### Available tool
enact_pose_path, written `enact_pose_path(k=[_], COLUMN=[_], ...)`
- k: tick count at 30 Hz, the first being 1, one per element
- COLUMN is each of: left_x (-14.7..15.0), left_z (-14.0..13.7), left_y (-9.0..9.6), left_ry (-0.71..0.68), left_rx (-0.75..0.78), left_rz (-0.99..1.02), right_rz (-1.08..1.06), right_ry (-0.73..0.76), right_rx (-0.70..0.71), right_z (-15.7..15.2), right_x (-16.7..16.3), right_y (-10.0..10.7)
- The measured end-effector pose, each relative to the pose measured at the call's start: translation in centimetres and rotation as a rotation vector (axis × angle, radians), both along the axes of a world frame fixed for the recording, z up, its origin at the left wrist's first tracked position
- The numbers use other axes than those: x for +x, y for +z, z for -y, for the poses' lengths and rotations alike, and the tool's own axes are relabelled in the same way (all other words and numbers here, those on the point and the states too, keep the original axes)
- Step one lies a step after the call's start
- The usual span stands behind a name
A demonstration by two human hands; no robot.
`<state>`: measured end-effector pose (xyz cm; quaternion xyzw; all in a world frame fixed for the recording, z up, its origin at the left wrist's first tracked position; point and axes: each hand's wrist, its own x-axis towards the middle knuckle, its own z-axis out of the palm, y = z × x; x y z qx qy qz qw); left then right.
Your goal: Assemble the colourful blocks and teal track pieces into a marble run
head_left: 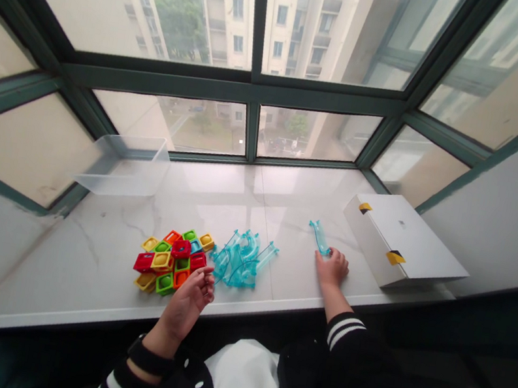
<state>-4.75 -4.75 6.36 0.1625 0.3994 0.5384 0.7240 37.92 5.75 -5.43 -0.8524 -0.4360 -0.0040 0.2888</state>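
Note:
My right hand [332,268] is on the right part of the sill, its fingers closed on the near end of a translucent teal track piece [319,236]. The piece lies lengthwise away from me, and its held end is partly hidden by the fingers. My left hand [192,294] hovers at the front edge with loosely bent fingers and nothing visible in them. Just beyond it is a heap of hollow square blocks [162,261] in red, yellow, green, orange and blue. Right beside that heap sits a tangled pile of teal track pieces [242,261], some curved, some straight.
A clear plastic bin [126,175] stands at the back left of the marble-look sill [96,246]. At the right is a white box [405,238] with black-and-yellow tabs. Green-framed windows [256,91] close off the back and sides.

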Motion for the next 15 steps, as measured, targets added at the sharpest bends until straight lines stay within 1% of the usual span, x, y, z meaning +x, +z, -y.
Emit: enact_pose_path(k=[4,15], left_x=[0.01,0.18], left_z=[-0.10,-0.09], left_y=[-0.04,-0.63], left_ry=[0.000,-0.005], left_rx=[-0.002,-0.027], left_rz=[-0.010,-0.001], right_rz=[0.024,0.062], right_ry=[0.002,0.064], right_rx=[-0.005,0.018], right_z=[-0.05,0.16], right_x=[-0.10,-0.18], right_y=[-0.05,-0.25])
